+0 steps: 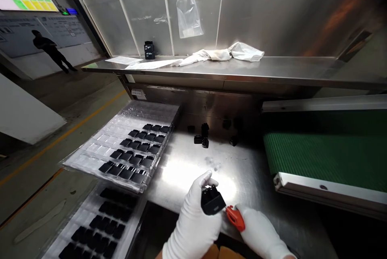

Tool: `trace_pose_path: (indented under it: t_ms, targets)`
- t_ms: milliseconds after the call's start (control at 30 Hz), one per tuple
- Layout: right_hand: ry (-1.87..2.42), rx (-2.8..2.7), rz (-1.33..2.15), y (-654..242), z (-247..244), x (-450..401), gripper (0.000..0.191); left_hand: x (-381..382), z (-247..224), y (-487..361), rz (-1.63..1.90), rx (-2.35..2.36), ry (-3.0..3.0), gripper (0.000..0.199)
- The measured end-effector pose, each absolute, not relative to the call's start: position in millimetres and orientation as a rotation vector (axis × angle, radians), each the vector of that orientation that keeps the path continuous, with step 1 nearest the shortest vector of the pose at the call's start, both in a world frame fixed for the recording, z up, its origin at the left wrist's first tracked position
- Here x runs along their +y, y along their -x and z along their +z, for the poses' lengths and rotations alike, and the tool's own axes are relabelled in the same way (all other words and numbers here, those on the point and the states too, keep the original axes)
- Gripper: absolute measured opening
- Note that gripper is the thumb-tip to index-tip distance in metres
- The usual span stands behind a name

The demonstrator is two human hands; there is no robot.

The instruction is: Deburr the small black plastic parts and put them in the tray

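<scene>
A black plastic housing (212, 201) is gripped by the white-gloved left hand (192, 222) above the steel counter (193, 174), an orange-red cutter (235, 218) is held closed in the right hand (260, 233) against it, and a clear blister tray (99, 146) is only partly filled with black parts (127, 162), its left cells left bare.

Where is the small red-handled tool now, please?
In the head view, the small red-handled tool sits at bottom centre in the white-gloved right hand, beside the black plastic block in the white-gloved left hand.

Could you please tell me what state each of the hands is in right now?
Left hand: closed, holding a black plastic part.
Right hand: closed, holding a red-handled tool.
</scene>
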State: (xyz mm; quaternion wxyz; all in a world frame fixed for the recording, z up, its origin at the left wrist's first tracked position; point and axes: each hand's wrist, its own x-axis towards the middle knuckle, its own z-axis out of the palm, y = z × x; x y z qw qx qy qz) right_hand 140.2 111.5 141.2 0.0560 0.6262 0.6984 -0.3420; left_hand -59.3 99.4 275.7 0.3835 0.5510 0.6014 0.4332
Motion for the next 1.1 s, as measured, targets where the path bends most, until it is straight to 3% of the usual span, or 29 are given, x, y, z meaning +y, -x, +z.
trace_pose_path:
  t_ms: [333, 533, 633, 767, 933, 1100]
  targets:
    - [-1.913, 2.160, -1.040, -137.0, 145.0, 111.4, 0.025, 103.2, 276.0, 66.1, 1.147, 1.488, -1.165, 0.047]
    - [-1.866, 2.163, -1.026, -134.1, 150.2, 112.0, 0.022, 109.4, 271.1, 70.3, 1.060, 0.948, -0.467, 0.064]
    - [-1.809, 2.183, -1.111, -137.8, 155.2, 110.7, 0.022, 101.4, 260.1, 81.2, 0.986, 0.777, -0.411, 0.048]
    - [-1.644, 2.198, -1.289, -151.7, 168.3, 102.8, 0.019, 79.9, 221.6, 104.3, 0.810, 0.906, -0.515, 0.022]
    - [-1.427, 2.167, -1.328, -171.5, 176.8, 83.3, 0.015, 52.6, 140.7, 124.0, 0.358, 1.307, -0.810, 0.033]
    - [-1.390, 2.100, -1.110, -177.4, 165.7, 68.6, 0.013, 46.7, 66.9, 111.7, 0.279, 1.366, -0.798, 0.044]
